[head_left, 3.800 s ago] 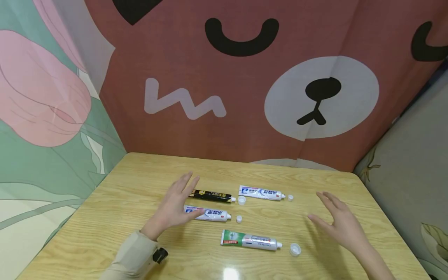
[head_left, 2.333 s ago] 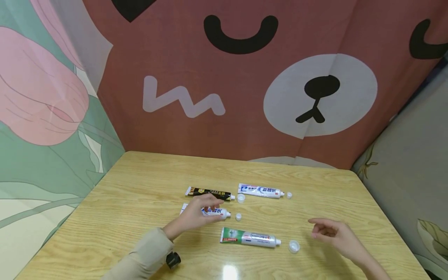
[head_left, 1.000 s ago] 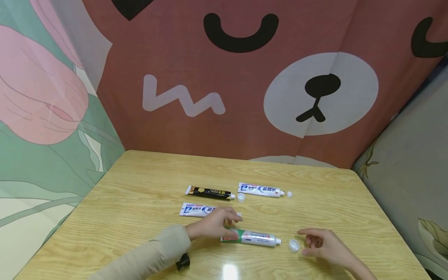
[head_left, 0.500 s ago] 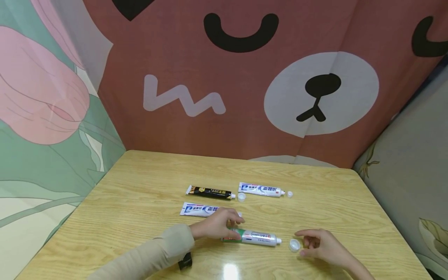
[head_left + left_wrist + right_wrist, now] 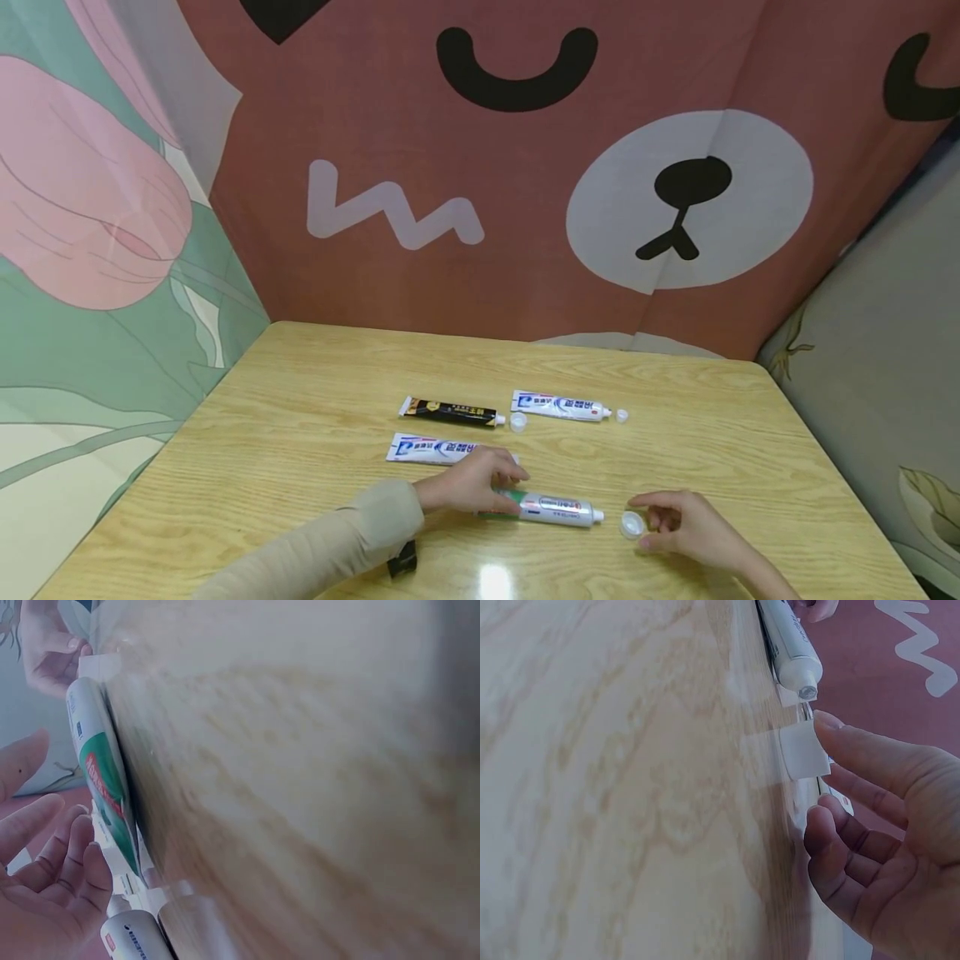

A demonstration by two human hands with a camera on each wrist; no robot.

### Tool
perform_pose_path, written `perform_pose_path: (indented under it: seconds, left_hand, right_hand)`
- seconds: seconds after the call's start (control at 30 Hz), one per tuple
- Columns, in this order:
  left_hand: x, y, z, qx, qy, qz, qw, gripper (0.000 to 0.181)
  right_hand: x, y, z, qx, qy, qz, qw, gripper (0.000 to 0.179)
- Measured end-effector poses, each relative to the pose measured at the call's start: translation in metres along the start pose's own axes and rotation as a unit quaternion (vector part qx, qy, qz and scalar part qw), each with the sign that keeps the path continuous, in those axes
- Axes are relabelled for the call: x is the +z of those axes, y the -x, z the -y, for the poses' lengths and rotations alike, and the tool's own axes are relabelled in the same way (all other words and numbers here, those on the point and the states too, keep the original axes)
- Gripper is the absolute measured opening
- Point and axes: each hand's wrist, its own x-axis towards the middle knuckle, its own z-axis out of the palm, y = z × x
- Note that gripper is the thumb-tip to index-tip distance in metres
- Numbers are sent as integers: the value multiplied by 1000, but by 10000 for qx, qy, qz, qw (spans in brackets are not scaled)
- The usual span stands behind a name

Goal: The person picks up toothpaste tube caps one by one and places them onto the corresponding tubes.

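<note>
Since the first frame, the left hand (image 5: 474, 481) has come down, loose fingers parted, over the green-and-silver toothpaste tube (image 5: 558, 509) lying on the pale wooden bench (image 5: 712, 442); the right hand (image 5: 693, 531), fingers also parted, is now at the round white plastic cap (image 5: 632, 524)

Behind the wooden table (image 5: 300, 392) hangs a big reddish-brown bear-face cloth (image 5: 517, 167). I see a pink-flowered curtain (image 5: 90, 183) left of the table, a greyish leaf-patterned sheet (image 5: 877, 317) right of it.

Bear-print cloth (image 5: 517, 167) and flower-print cloth (image 5: 112, 208) around a wood-grain table (image 5: 315, 375) suggest a makeshift curtained booth.
</note>
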Motion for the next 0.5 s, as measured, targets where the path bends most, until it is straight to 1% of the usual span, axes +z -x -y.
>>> perform_pose_path:
  seconds: [0.07, 0.3, 0.5]
  left_hand:
    - [1, -1, 0, 3, -97, 20, 10000, 43]
    - [7, -4, 3, -76, -71, 159, 9998, 41]
    - [8, -6, 1, -137, -173, 183, 9996, 39]
  right_hand:
    - [1, -2, -1, 7, 13, 18, 10000, 47]
    - [3, -6, -1, 135, -32, 162, 9998, 42]
    - [4, -7, -1, 94, -38, 196, 9998, 39]
